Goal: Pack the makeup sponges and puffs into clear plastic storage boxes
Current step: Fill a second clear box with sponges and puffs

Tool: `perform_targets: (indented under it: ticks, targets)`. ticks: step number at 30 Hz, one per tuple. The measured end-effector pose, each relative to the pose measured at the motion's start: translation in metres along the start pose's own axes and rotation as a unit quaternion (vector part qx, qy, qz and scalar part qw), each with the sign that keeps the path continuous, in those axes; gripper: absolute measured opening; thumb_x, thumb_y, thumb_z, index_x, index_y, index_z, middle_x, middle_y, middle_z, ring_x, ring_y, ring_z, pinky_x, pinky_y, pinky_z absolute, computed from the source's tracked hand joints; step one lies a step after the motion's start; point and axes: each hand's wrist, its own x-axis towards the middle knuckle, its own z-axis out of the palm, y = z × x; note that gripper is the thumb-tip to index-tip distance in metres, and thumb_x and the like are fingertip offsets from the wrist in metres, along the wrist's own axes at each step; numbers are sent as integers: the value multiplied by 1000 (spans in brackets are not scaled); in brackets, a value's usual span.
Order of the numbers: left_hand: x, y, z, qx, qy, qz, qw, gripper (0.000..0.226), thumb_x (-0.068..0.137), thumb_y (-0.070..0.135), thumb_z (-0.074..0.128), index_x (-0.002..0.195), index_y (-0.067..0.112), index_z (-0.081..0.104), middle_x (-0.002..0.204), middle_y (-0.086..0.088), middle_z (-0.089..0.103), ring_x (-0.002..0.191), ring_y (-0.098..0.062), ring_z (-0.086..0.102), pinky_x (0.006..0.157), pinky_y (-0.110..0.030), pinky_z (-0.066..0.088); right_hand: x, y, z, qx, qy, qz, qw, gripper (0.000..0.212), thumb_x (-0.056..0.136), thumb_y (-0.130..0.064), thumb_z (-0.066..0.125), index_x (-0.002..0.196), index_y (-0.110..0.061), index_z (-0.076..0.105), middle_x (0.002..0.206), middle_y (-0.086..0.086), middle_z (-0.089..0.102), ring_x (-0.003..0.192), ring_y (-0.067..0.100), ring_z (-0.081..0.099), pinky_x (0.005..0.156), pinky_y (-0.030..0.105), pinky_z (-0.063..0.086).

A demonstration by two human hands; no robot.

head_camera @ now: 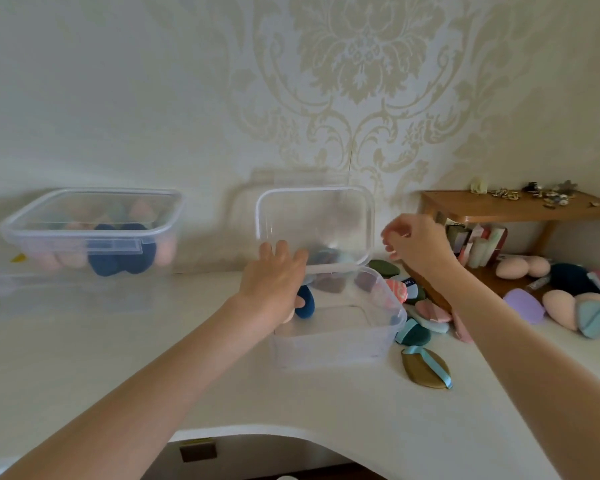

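An open clear box point(340, 344) stands in the middle of the white counter. Its clear lid point(316, 223) is tilted up on edge above the box's back rim. My left hand point(274, 275) grips the lid's lower left corner. My right hand point(420, 244) hovers just right of the lid with curled fingers, holding nothing and apart from the lid. A dark blue sponge point(305, 303) and a peach one point(288, 318) show under my left hand at the box's left side. Loose puffs and sponges point(426, 317) lie right of the box, an olive puff with a blue ribbon point(426, 368) nearest.
A second clear box point(90, 233), lidded and filled with blue and peach sponges, sits far left against the wall. A wooden shelf point(520, 206) with small trinkets stands at the right, bottles beneath it. More peach, purple and teal sponges point(568, 306) lie at the far right.
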Motion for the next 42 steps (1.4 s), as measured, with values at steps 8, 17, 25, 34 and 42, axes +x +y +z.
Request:
perform_targets:
  ticks: [8,17,25,34,42]
  targets:
    - [-2,-4,1,-11,1,14,1000,43,83,33,65,112,12,41,115,-10,42,104,-28,40,69,-30,37,17,21,35,15,-262,83,961,18,96,-12,48,105,-11,63,101,6,65,89,18,59,86,28,49]
    - [-1,-7,4,-44,7,5,999,39,83,30,65,109,11,42,105,-8,37,91,-22,29,67,-30,39,19,20,36,-3,-171,10,985,24,92,-11,54,113,-8,66,106,10,68,82,17,59,73,18,45]
    - [1,-2,4,-55,11,14,998,39,83,31,65,109,12,43,111,-8,41,91,-22,28,75,-35,49,1,7,-11,-100,38,21,994,35,86,-17,62,111,-10,40,104,13,56,81,25,52,66,31,42]
    - [11,30,-1,-61,-3,47,997,41,85,33,63,112,11,42,114,-9,41,108,-27,39,69,-32,38,-40,-14,-17,-124,-303,-57,943,30,82,-16,67,111,-24,63,83,1,63,66,13,56,64,20,51]
    - [14,53,-4,-72,-7,69,995,46,86,33,62,118,11,39,120,-10,40,113,-28,37,72,-29,37,-45,-2,-10,-247,-250,-68,934,38,81,-10,67,116,-13,54,107,3,55,88,17,51,82,28,46]
